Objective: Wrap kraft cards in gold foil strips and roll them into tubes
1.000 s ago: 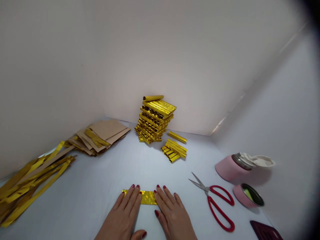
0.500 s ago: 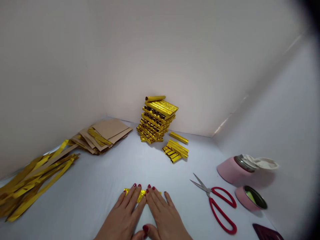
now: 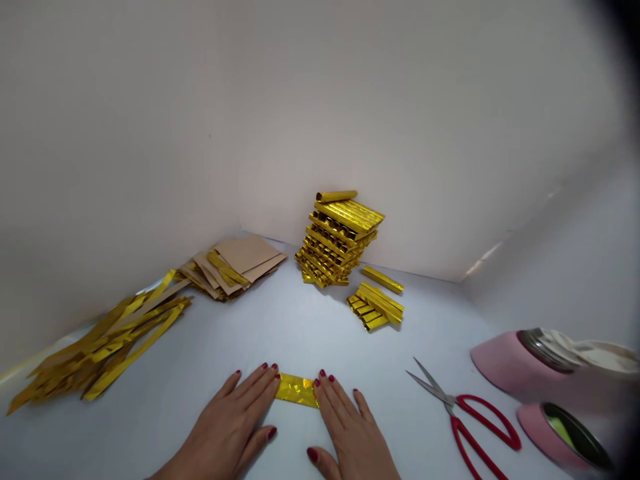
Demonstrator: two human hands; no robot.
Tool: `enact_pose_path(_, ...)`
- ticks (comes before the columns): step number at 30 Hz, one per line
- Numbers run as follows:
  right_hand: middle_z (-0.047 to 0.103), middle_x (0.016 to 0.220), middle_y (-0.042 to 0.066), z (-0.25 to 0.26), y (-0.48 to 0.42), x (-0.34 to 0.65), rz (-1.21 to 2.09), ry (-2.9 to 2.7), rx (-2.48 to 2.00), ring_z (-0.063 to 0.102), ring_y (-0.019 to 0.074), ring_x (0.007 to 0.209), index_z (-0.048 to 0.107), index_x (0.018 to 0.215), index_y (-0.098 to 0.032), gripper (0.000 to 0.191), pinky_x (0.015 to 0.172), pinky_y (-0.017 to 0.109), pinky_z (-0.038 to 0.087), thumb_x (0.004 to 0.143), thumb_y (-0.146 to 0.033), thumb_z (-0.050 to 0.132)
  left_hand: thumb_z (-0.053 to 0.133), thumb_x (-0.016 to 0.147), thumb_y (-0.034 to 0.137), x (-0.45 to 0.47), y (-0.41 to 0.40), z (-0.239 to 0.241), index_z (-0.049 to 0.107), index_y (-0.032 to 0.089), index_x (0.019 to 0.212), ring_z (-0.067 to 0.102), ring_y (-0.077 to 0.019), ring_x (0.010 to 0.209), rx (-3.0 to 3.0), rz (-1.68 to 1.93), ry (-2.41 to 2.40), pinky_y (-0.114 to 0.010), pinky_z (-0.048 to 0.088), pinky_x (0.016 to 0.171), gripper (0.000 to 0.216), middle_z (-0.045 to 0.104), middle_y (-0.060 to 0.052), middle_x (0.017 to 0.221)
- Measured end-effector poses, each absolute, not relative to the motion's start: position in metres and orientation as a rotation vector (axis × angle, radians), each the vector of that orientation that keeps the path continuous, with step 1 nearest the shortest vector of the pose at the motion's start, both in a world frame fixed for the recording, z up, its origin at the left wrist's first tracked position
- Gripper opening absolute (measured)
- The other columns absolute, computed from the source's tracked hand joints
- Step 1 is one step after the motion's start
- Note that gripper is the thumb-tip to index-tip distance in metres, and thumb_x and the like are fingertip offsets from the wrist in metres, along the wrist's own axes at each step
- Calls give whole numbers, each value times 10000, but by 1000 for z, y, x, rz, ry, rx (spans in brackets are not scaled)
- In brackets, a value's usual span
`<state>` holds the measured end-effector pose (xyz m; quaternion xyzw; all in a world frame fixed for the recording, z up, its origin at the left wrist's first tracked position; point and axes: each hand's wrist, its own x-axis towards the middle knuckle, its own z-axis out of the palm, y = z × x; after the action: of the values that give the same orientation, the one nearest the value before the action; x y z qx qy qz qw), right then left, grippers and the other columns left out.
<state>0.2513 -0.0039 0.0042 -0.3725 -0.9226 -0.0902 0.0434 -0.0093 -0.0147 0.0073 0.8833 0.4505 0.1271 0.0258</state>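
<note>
A short strip of shiny gold paper lies flat on the pale table, crosswise in front of me. My left hand rests palm down with its fingers stretched over the strip's left end. On the right end lie the fingertips of my right hand, also flat. Both thumbs point inward, apart from each other, and the middle of the strip shows between the hands. The strip's two ends are hidden under the fingers.
Scissors with red handles lie open at the right, beside a pink flask and its pink cup. Gold paper tubes form a stack at the back; several more lie nearer. Left are brown sheets and long gold strips.
My hands have slid apart from the middle toward the strip's ends, so more of its gold surface shows. The view has turned left, shifting everything rightward.
</note>
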Motion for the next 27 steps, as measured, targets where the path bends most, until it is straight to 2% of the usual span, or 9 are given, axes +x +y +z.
enact_pose_path(3,338,1404,152,3,-4,251,-226,-2850,-1174,496,324,1212,403,1363,-36,624,847,511,531,849,-366,528,492,942,301,-1,-7,13,520,229,1286,520,-258,1205,2668,428,1457,-437,429,970,353,555,-54,1327)
enact_pose_path(5,336,1403,152,4,-4,250,-182,-2875,-1199,489,331,1216,408,1363,-42,622,856,524,524,849,-372,525,474,948,256,9,-2,16,549,219,1251,491,-269,1232,2649,472,1489,-457,407,986,315,549,-67,1332)
enact_pose_path(9,343,1398,144,9,-4,248,-148,-2905,-1209,480,335,1221,430,1352,-50,601,873,529,514,874,-407,495,455,962,334,30,0,16,298,177,1441,336,-289,1335,2695,402,1297,-492,331,1039,528,330,-105,1476)
enact_pose_path(11,341,1400,140,10,-4,247,-160,-2902,-1197,478,333,1224,431,1351,-48,594,875,524,513,892,-424,468,451,959,396,36,-1,15,201,179,1473,299,-285,1353,2674,344,1204,-489,298,1060,611,286,-101,1493)
enact_pose_path(14,338,1407,135,8,-4,249,-166,-2889,-1172,473,325,1232,417,1360,-51,592,881,518,508,904,-427,451,446,959,417,38,-2,12,157,196,1483,277,-293,1360,2632,330,1178,-498,279,1066,638,269,-97,1500)
enact_pose_path(16,344,1411,123,4,-3,256,-166,-2861,-1161,476,313,1233,343,1405,-73,610,881,509,506,904,-399,461,451,958,413,37,-1,12,155,203,1483,278,-300,1359,2620,327,1174,-507,281,1062,639,269,-97,1498)
enact_pose_path(21,400,1397,106,-1,0,282,-202,-2694,-1279,517,304,1198,-125,1460,-159,825,838,524,507,903,-295,468,455,953,419,36,1,11,198,197,1476,272,-308,1359,2616,252,1173,-518,283,1059,623,252,-105,1497)
enact_pose_path(24,407,1386,154,1,0,283,-225,-2599,-1359,522,335,1185,-167,1451,-132,860,823,543,496,909,-361,460,454,951,403,37,2,9,202,187,1475,265,-315,1360,2625,214,1180,-524,293,1050,620,234,-108,1501)
enact_pose_path(27,400,1383,167,-1,-2,268,-223,-2589,-1252,505,353,1197,-152,1452,-98,896,847,574,468,906,-515,422,464,945,383,39,1,7,192,192,1478,279,-311,1356,2643,259,1192,-515,292,1052,628,246,-105,1498)
